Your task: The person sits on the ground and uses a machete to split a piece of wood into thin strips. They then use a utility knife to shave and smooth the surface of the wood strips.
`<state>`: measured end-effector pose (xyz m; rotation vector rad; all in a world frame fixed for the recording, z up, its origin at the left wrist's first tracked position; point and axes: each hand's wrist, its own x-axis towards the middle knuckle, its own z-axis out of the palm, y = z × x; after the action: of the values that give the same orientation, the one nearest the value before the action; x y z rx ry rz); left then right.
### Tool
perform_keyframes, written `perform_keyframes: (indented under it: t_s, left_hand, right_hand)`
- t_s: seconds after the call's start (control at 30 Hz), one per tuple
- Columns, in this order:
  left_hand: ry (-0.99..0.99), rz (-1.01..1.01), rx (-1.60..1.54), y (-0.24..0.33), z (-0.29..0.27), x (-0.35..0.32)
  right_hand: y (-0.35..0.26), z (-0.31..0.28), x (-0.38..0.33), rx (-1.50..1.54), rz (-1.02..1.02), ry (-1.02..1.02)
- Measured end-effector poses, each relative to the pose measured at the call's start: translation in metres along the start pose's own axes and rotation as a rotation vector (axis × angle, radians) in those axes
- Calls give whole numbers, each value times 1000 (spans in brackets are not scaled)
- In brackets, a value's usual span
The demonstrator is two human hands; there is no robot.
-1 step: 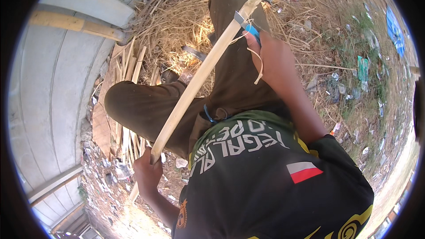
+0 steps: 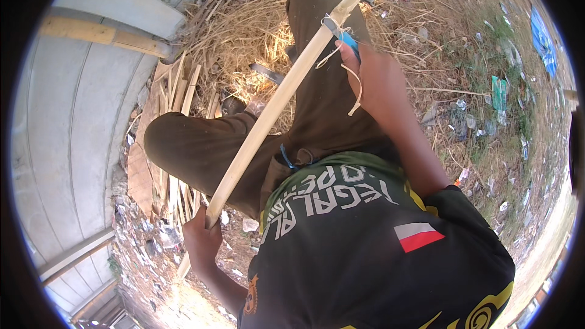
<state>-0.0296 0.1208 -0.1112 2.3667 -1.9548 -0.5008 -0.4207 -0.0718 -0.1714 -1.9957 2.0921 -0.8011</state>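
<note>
A long pale bamboo strip [image 2: 274, 106] runs diagonally from the lower left up to the top edge, lying across my knees in dark brown trousers [image 2: 201, 146]. My left hand [image 2: 201, 240] grips its lower end. My right hand [image 2: 378, 82] is closed on a small blue-handled blade [image 2: 349, 41] pressed against the strip near its upper part. Thin pale shavings [image 2: 356, 94] curl off the strip and hang by my right hand.
Several split bamboo slats [image 2: 180, 94] lie piled at the left on dry straw [image 2: 244, 42]. A grey wall [image 2: 73, 122] with a thick bamboo pole [image 2: 103, 33] stands further left. Litter and a blue scrap [image 2: 539, 30] lie scattered on the ground to the right.
</note>
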Motion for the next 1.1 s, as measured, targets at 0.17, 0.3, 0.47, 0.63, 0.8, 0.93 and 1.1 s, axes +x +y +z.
perform_keyframes:
  t_s: [0.17,0.3,0.47,0.63,0.8,0.93,1.1]
  left_hand:
    - [-25,-21,26,-11,-7,-10]
    - [-200,-124,-81,9,-6,-6]
    - [-337,3,-277,23,15,6]
    - [-283,116,-279,79,12,45]
    - [-206,296,-304,128,23,99]
    - [-297,360,-425,167,26,147]
    - [-248,386,-372,202,38,180]
  right_hand:
    - [7,2,-1,-20,-7,33]
    - [19,-30,20,352,36,-249]
    - [21,-35,25,357,84,-292]
    - [13,-32,16,295,49,-236]
    - [13,-28,16,238,14,-232]
    - [13,-33,17,221,-5,-234]
    - [12,-28,13,133,-23,-218]
